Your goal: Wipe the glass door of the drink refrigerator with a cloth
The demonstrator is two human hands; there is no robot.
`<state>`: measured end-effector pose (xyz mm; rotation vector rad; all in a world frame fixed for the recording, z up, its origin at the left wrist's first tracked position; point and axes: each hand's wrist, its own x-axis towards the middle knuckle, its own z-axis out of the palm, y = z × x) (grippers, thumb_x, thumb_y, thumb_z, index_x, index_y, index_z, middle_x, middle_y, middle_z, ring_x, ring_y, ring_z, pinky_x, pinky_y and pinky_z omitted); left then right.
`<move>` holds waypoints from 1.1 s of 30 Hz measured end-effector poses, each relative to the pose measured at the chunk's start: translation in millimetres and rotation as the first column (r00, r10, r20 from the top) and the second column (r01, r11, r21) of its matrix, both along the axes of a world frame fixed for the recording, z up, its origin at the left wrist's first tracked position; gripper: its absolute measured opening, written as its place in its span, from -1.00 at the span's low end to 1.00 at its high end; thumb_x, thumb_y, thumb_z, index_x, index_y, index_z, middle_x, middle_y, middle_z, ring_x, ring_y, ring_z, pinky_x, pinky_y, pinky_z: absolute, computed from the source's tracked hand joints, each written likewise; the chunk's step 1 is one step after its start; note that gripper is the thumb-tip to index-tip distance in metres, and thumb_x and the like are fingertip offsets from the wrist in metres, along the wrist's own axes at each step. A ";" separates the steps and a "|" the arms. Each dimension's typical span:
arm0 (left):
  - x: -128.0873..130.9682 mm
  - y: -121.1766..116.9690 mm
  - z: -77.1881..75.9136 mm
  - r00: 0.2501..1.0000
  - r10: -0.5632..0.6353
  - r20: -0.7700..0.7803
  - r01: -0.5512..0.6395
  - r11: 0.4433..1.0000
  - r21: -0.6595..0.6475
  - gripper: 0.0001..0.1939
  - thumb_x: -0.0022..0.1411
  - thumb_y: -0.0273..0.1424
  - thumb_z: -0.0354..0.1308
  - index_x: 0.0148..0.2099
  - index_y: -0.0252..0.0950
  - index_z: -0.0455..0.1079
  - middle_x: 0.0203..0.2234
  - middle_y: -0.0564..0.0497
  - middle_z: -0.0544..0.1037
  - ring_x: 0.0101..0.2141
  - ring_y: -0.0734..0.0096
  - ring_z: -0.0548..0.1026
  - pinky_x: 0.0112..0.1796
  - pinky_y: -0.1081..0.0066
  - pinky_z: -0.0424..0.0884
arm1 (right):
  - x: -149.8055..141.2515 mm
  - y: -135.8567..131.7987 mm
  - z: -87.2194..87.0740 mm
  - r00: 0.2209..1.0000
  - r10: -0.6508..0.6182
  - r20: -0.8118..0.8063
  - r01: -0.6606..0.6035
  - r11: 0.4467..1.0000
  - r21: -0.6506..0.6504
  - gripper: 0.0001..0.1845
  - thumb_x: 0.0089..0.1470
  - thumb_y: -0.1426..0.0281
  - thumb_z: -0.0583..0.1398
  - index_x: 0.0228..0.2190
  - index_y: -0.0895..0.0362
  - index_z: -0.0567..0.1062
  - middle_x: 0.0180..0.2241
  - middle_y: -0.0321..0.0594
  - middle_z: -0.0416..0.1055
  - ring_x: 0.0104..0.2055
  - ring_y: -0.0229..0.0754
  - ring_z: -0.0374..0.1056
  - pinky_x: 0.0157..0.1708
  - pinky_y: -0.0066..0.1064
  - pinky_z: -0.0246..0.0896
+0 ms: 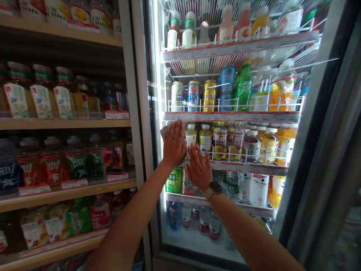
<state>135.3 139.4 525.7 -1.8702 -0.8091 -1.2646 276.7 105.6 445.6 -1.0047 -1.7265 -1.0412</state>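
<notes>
Refrigerator (169, 262) has a glass door (194, 246), and behind it bottles and cans fill several wire shelves. Wooden shelves (62, 123) on its left carry more bottles, some with amber drink (64, 94). Left hand (175, 143) lies flat, its grip with straight fingers pressed together, on a greyish cloth (168, 130) against the glass, just below the left end of the second refrigerator shelf's front edge. Right hand (200, 167) is just beside, its grip slightly spread, palm toward the glass. Near that shelf's right edge stands a bottle of orange drink (282, 88); toward its left edge, a gold can (210, 96). A watch (216, 187) is on the right wrist.
</notes>
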 end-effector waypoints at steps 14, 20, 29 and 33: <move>33.8 -4.8 -42.3 0.980 0.070 0.187 -0.089 0.991 0.097 -0.10 0.33 -0.08 0.00 0.47 -0.42 -0.30 0.43 -0.28 -0.24 0.40 -0.08 -0.26 0.32 -0.10 -0.21 | 106.4 -17.1 3.4 0.994 -0.072 0.078 0.071 0.997 0.024 -0.21 0.31 0.32 0.00 0.39 0.18 -0.27 0.41 -0.06 -0.11 0.43 -0.01 -0.14 0.39 0.02 -0.35; 57.6 -22.2 -137.5 0.959 0.035 -0.280 -0.024 0.999 0.043 -0.33 0.34 -0.28 -0.05 0.43 -0.34 -0.02 0.37 -0.18 0.12 0.38 0.02 -0.01 0.31 0.05 -0.05 | 102.3 -14.0 1.5 0.993 -0.097 0.061 0.094 0.995 0.044 -0.25 0.31 0.39 -0.04 0.39 0.20 -0.27 0.39 -0.07 -0.04 0.44 -0.07 -0.17 0.39 -0.07 -0.34; 43.6 -32.7 -236.5 0.839 0.018 -0.544 0.035 0.996 0.086 -0.45 0.34 -0.41 -0.12 0.34 -0.10 0.21 0.34 0.15 0.21 0.35 0.40 0.07 0.33 0.31 -0.04 | 105.3 -15.0 3.6 0.994 -0.079 0.074 0.077 0.997 0.031 -0.23 0.30 0.40 -0.03 0.39 0.20 -0.28 0.39 -0.06 -0.03 0.43 -0.06 -0.12 0.39 -0.06 -0.31; 44.5 -18.8 -133.8 0.957 0.016 -0.288 0.024 0.990 0.136 -0.32 0.35 -0.45 -0.14 0.46 -0.38 -0.18 0.39 -0.09 0.04 0.40 0.28 -0.15 0.35 0.24 -0.11 | 102.2 -12.7 3.9 0.996 -0.076 0.055 0.074 0.997 0.027 -0.25 0.30 0.42 -0.04 0.38 0.23 -0.27 0.38 -0.04 0.00 0.42 -0.05 -0.08 0.38 -0.06 -0.29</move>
